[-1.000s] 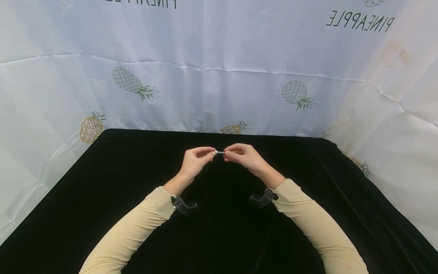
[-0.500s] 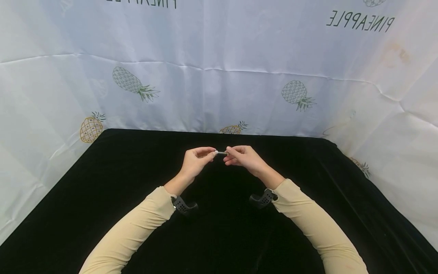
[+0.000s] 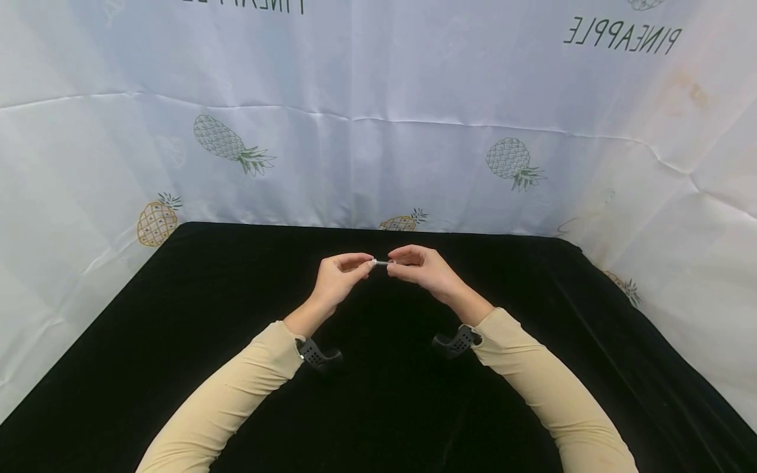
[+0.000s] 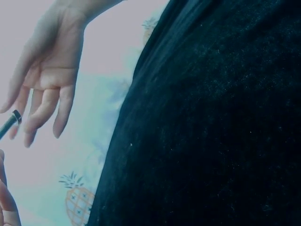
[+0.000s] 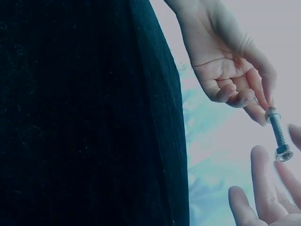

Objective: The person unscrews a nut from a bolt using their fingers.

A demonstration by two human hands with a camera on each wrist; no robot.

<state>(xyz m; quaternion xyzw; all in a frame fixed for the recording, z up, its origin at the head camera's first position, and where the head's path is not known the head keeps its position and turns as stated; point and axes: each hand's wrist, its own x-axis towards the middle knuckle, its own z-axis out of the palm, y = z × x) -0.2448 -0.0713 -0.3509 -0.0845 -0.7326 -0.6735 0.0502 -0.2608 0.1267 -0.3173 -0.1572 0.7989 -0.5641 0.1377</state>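
Observation:
Thumb and fingertips of my left hand [image 3: 336, 281] pinch a silver bolt [image 3: 381, 263] by its head, holding it level above the black cloth. The right wrist view shows the bolt's thread with a hex nut [image 5: 283, 153] at the far end. My right hand [image 3: 430, 270] is around that nut end, thumb below and fingers above. In both wrist views its fingers are spread slightly and look apart from the nut. Only a few fingertips of my left hand [image 4: 7, 202] enter the left wrist view, at its lower left edge.
Black cloth [image 3: 378, 394] covers the table beneath both arms. A white curtain [image 3: 378, 171] printed with pineapples hangs behind and along the sides. Each wrist carries a dark strap [image 3: 319, 355].
The left hand stays put with the bolt. The right thumb was raised across the nut end half a second ago; now it has dropped lower, with the index finger raised and the fingers parted.

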